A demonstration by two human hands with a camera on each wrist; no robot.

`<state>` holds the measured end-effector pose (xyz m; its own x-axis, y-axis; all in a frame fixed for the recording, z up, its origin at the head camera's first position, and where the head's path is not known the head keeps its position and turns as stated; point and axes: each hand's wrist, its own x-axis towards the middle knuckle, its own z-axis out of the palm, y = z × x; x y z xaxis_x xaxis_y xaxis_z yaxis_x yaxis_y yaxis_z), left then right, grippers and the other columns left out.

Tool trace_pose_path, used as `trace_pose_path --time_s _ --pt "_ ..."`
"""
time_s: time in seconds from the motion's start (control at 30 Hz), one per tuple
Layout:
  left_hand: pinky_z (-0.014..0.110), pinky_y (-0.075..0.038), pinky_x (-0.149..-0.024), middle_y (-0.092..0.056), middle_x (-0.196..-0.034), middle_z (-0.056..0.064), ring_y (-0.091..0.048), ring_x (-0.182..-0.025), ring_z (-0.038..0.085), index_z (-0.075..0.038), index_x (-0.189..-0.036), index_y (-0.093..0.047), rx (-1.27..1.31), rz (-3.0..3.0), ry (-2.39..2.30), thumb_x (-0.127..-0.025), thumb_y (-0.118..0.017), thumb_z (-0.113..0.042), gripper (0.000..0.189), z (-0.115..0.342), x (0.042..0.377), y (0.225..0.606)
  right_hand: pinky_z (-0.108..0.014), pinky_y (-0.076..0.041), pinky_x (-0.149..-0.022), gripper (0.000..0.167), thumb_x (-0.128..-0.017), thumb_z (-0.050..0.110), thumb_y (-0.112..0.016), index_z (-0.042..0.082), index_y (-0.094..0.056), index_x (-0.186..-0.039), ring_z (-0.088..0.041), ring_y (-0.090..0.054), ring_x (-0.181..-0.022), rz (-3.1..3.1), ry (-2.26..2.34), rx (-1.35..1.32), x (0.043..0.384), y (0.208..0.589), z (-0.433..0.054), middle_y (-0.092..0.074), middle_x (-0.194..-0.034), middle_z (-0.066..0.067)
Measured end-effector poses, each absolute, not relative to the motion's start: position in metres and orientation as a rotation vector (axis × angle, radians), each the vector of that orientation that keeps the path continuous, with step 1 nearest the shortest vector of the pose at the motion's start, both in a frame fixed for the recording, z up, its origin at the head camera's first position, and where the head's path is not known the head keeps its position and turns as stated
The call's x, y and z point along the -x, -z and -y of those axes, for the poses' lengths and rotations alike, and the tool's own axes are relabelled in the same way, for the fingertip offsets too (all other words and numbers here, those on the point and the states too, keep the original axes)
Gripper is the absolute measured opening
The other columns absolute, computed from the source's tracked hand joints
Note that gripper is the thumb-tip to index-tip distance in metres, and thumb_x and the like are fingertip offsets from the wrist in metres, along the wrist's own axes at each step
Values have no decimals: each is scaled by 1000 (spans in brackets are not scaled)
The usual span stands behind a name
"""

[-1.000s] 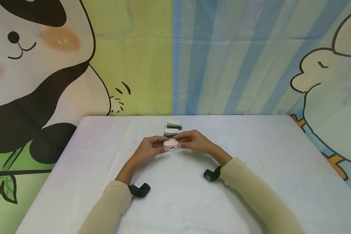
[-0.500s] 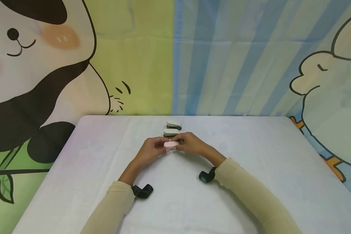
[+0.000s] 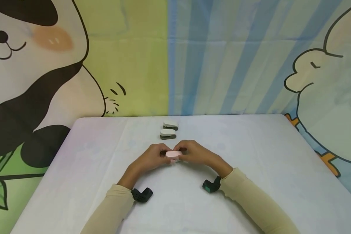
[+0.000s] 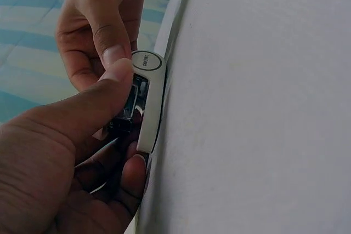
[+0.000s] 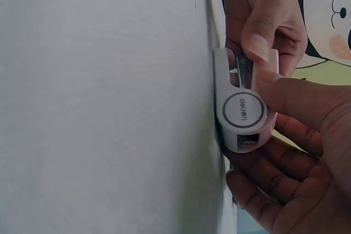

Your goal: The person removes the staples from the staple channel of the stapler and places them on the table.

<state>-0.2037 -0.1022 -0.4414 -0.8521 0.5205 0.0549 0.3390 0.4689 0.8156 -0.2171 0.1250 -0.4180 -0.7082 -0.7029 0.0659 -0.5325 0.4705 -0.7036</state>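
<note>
A small stapler [image 3: 173, 154] with a pink top and a white base is held between both hands over the white table. My left hand [image 3: 152, 158] grips its left end, thumb in front and fingers behind. At the other end my right hand [image 3: 197, 153] pinches it between thumb and fingers. In the right wrist view the stapler [image 5: 244, 110] shows a round white hub with lettering and a metal staple channel between its two arms. The left wrist view shows the white base [image 4: 153, 102] at the table surface, with both thumbs on the stapler's upper side.
Behind the hands, two more staplers with white tops and grey-green bases lie one behind the other, a nearer one [image 3: 168, 134] and a farther one [image 3: 170, 125]. The white table [image 3: 175, 201] ends at a cartoon-printed curtain [image 3: 140, 65].
Both hands have brought the pink stapler nearer to me, away from the other two staplers, which are now fully visible. My right hand has closed in toward the left. The head view has shifted slightly.
</note>
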Motion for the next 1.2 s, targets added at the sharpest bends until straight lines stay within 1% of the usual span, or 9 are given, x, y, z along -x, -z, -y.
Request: trace_pose_path --time_s 0.1,0.17,0.33,0.4,0.5,0.77,0.97,1.13,1.2 --pt "33 -47 -76 -64 -97 -5 -57 -87 12 -11 -107 -71 -776 -2528 -1298 -82 -80 -15 27 105 204 443 -30 -47 -83 22 -89 8 -71 8 -68 -111 -11 -57 -94 -2496 1031 1065 215 416 -122 -66 -105 3" --pt "32 -47 -77 -64 -97 -5 -57 -87 12 -11 -107 -71 -798 -2547 -1275 -82 -80 -16 26 105 204 444 -30 -47 -81 22 -89 10 -72 8 -68 -110 -10 -57 -93 -2505 1016 1075 214 416 -121 -66 -104 3" --pt "31 -46 -73 -62 -90 -7 -55 -82 12 -15 -93 -74 -823 -2555 -1261 -82 -81 -21 14 103 205 444 -27 -47 -76 26 -85 18 -78 7 -70 -106 -9 -56 -86 -2542 952 1132 211 415 -117 -66 -100 2" --pt "30 -46 -71 -61 -87 -7 -54 -80 12 -16 -87 -74 -832 -2553 -1252 -81 -82 -24 12 102 205 444 -25 -47 -74 26 -83 21 -79 7 -70 -104 -9 -56 -84 -2573 913 1152 209 414 -114 -66 -99 2" --pt "29 -45 -69 -60 -85 -6 -52 -78 12 -16 -84 -74 -841 -2569 -1244 -80 -83 -23 12 102 206 446 -25 -47 -73 27 -83 23 -80 8 -71 -102 -9 -56 -84 -2611 877 1164 207 414 -113 -65 -97 2" --pt "27 -45 -66 -57 -83 -3 -52 -74 13 -14 -82 -69 -751 -2592 -1321 -77 -84 -20 17 102 204 449 -26 -47 -74 23 -84 21 -79 7 -70 -100 -9 -57 -82 -2635 882 1173 206 416 -113 -65 -94 4" --pt "26 -44 -64 -55 -81 -3 -51 -72 12 -13 -80 -67 -761 -2613 -1358 -77 -85 -16 18 99 203 449 -26 -45 -71 27 -86 28 -76 9 -63 -100 -10 -53 -78 -2678 816 1166 203 414 -112 -59 -92 4" --pt "26 -43 -62 -54 -80 -3 -51 -71 12 -13 -76 -63 -784 -2610 -1394 -77 -83 -11 20 98 202 448 -28 -45 -69 22 -89 21 -74 9 -60 -100 -10 -51 -75 -2672 863 1143 203 412 -115 -57 -89 4" --pt "27 -45 -64 -57 -82 -4 -54 -73 12 -13 -78 -65 -777 -2596 -1420 -78 -83 -11 18 98 202 448 -28 -45 -69 19 -90 19 -73 9 -61 -101 -10 -52 -75 -2640 915 1117 205 412 -116 -58 -89 4"
